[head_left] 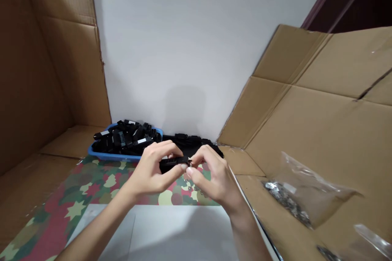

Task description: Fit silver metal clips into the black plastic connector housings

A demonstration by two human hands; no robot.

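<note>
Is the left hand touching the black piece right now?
Touching: the head view shows the left hand gripping the black piece between thumb and fingers.

the hands point(153, 169) meet at a black part point(170, 164), near a blue tray point(119, 157) of black pieces point(112, 142).

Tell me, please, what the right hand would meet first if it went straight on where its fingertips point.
Past the small, shiny piece just before it, the right hand would likely meet the black, oblong, plastic-looking part held in the left hand; whether they touch is unclear.
</note>
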